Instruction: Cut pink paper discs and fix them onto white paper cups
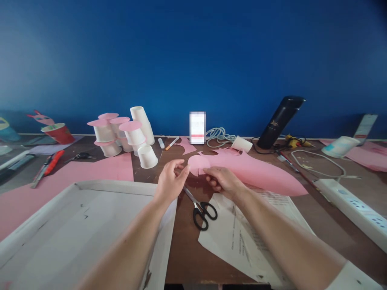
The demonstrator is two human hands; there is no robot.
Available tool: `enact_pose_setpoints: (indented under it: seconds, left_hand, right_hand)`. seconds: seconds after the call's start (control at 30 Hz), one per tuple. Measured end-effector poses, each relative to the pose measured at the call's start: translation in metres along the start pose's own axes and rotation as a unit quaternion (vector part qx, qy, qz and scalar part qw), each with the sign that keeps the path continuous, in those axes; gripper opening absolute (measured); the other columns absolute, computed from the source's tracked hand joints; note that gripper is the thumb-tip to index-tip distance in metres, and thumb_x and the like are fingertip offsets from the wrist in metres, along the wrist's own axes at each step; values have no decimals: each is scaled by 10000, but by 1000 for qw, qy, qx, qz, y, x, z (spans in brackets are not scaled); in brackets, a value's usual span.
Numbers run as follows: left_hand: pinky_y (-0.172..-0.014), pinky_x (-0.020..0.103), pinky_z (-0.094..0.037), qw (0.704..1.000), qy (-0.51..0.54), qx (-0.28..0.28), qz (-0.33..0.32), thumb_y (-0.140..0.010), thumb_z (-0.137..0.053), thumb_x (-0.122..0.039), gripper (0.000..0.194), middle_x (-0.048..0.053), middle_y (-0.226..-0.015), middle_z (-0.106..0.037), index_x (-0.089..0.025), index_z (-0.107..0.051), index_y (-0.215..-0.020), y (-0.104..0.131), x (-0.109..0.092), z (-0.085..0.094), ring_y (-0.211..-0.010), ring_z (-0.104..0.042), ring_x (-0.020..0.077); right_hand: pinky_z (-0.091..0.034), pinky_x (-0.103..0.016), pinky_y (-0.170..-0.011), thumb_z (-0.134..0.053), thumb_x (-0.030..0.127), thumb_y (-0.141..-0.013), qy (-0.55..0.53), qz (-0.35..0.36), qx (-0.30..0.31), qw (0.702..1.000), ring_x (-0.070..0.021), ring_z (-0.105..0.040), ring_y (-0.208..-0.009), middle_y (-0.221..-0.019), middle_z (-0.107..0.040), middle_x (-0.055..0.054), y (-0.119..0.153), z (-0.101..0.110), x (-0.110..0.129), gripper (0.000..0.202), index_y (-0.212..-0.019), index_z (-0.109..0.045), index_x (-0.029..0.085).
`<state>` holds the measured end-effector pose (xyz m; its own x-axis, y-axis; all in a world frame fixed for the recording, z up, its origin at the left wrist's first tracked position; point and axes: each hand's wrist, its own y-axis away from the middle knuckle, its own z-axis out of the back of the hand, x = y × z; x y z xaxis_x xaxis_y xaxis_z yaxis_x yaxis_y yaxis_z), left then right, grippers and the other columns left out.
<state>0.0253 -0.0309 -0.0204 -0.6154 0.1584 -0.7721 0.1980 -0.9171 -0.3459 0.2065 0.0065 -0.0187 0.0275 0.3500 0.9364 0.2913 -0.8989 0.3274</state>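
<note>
A small pink paper disc (198, 162) with a slit at its lower edge is held up between my two hands. My right hand (222, 180) pinches the disc's lower right edge between thumb and finger. At its left edge, my left hand (173, 177) has its thumb and fingers curved, with a gap between them; the thumb tip is by the disc. Black-handled scissors (202, 211) lie below the hands. A large pink sheet (260, 169) with cut edges lies behind my right hand. White cups (105, 134) topped with pink discs stand at the back left.
A white tray (115, 225) fills the front left, and printed paper (229, 237) lies under my right forearm. At the back are a black bottle (279, 123), coiled cable (219, 137) and a phone-like screen (197, 128). A power strip (355, 209) is at right.
</note>
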Motion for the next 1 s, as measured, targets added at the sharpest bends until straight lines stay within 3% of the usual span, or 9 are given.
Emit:
enact_pose_setpoints:
  seconds: [0.07, 0.2, 0.43, 1.0]
  left_hand:
    - [-650, 251, -448, 997, 26, 58, 42, -824, -520, -525, 379, 16, -779, -648, -184, -646, -929, 0, -3, 1, -683, -587, 148]
    - [-484, 222, -348, 986, 70, 126, 87, -823, -499, -534, 399, -47, -474, -491, -188, -567, -636, 2, -7, -2, -465, -469, 109]
    - [-427, 209, -346, 962, 161, 132, 174, -770, -576, -507, 348, -36, -543, -561, -181, -564, -650, 5, -10, -5, -433, -495, 98]
    - [-417, 170, -338, 927, 250, 153, 235, -730, -640, -532, 381, -3, -580, -609, -157, -577, -705, 4, -2, -8, -431, -483, 68]
  right_hand:
    - [-170, -147, -334, -644, 316, -747, -5, 0, 6, 1000, -25, -341, -401, -582, -506, 33, 0, -1, 0, 210, -669, -549, 146]
    - [-184, -158, -345, -700, 363, -715, 2, 6, 16, 1000, -29, -340, -397, -525, -483, 49, -1, -1, -4, 288, -625, -527, 151]
    - [-207, -168, -371, -776, 395, -632, 24, 43, 23, 999, -38, -390, -430, -558, -528, 46, -1, -2, -8, 338, -649, -539, 154]
    - [-263, -169, -381, -744, 447, -677, 89, 72, -4, 993, -49, -404, -418, -522, -532, 34, 4, -7, -6, 363, -619, -532, 159]
